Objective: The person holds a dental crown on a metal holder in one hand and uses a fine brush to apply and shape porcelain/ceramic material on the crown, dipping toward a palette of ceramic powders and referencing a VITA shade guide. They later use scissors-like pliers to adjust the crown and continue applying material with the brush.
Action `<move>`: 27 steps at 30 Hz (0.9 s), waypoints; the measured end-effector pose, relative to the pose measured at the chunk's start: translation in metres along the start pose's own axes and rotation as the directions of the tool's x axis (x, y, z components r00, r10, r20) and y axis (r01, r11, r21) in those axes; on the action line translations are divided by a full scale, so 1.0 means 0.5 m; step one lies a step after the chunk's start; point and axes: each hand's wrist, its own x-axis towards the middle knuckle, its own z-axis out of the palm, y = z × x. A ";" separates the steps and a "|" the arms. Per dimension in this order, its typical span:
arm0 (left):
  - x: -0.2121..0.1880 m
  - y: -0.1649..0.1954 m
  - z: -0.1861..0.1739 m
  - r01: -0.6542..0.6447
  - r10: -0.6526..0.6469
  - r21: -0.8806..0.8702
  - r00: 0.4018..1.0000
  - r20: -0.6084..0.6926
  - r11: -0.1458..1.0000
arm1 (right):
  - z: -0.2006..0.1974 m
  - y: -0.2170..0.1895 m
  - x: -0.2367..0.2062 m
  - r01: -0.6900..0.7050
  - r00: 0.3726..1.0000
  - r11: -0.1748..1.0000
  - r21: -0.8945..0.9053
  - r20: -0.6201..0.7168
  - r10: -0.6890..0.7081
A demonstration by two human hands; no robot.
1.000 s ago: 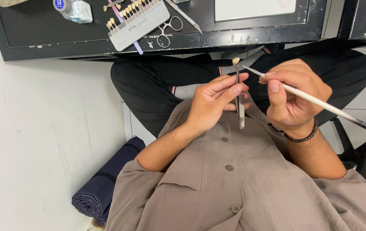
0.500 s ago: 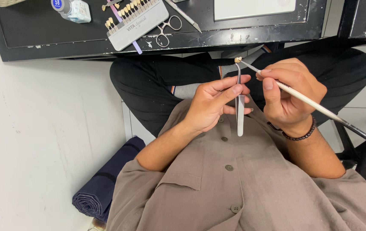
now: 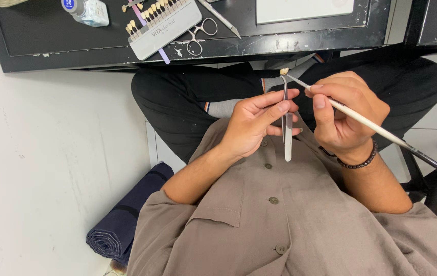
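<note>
Small tooth-shaped piece held in tweezers and touched with a fine brush, seen from above the lap.

From left to right: a rolled dark cloth (image 3: 126, 225) lies on the floor well to the outer side of the left hand (image 3: 256, 122). The left hand's fingers are closed around metal tweezers (image 3: 286, 120), held upright so their tips lift the pale tooth piece (image 3: 284, 71) just above the fingertips, clear of the shirt. The right hand (image 3: 343, 115), just beside, pinches a long white brush (image 3: 366, 122) pen-fashion; its tip meets the piece, its handle trails outward past the wrist. Beyond both hands, the black bench edge (image 3: 228, 51) carries a shade guide (image 3: 164, 23) and scissors (image 3: 198, 36); open room remains between bench and hands.
</note>
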 end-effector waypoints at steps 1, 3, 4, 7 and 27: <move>0.000 0.000 0.000 0.001 -0.001 0.007 1.000 -0.003 1.000 | 0.000 0.000 -0.001 -0.005 1.000 1.000 0.005 -0.004 0.005; 0.001 0.001 0.000 0.003 -0.003 0.022 1.000 -0.008 1.000 | -0.001 0.001 -0.002 -0.016 1.000 1.000 0.016 -0.012 0.016; 0.001 0.000 0.000 -0.002 0.002 0.021 1.000 -0.002 1.000 | -0.003 0.000 -0.003 -0.025 1.000 1.000 0.004 -0.015 0.025; 0.001 -0.001 0.001 -0.011 0.011 0.023 1.000 0.011 1.000 | -0.007 0.000 -0.005 -0.039 0.999 0.999 -0.015 -0.024 0.039; 0.002 0.003 0.002 -0.002 0.002 0.043 1.000 0.016 0.999 | -0.007 0.010 -0.003 -0.015 1.000 1.000 -0.012 -0.023 0.015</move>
